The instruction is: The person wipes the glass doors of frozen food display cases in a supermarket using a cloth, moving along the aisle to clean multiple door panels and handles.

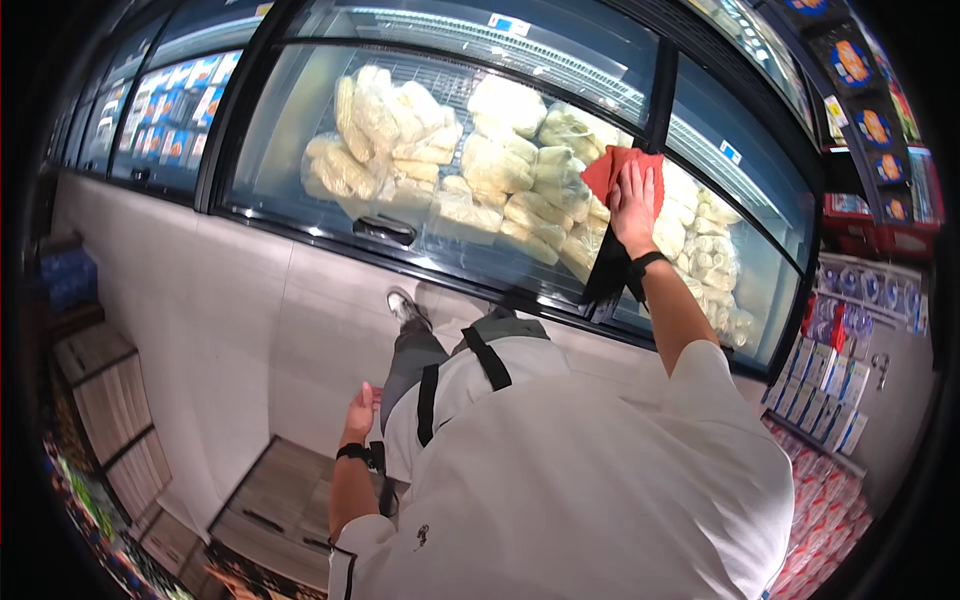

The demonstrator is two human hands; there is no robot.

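With the fingers spread over it, my right hand [634,202] presses a red cloth [606,176] against the black frame post [663,94] between two glass lids of a display freezer. Behind the glass lid [300,82] lie several clear plastic bags of pale, elongated food [499,161], which I cannot name exactly. A black handle [384,230] sits at that lid's lower edge. My left hand [362,412] hangs beside my thigh with nothing visible in it, fingers partly hidden.
Further freezer sections with blue and white boxes [176,112] run off to the left. Boxed goods [817,390] and packages stand on shelving at the right. A wooden cabinet [277,502] is at the lower left, across the tiled floor [240,300].
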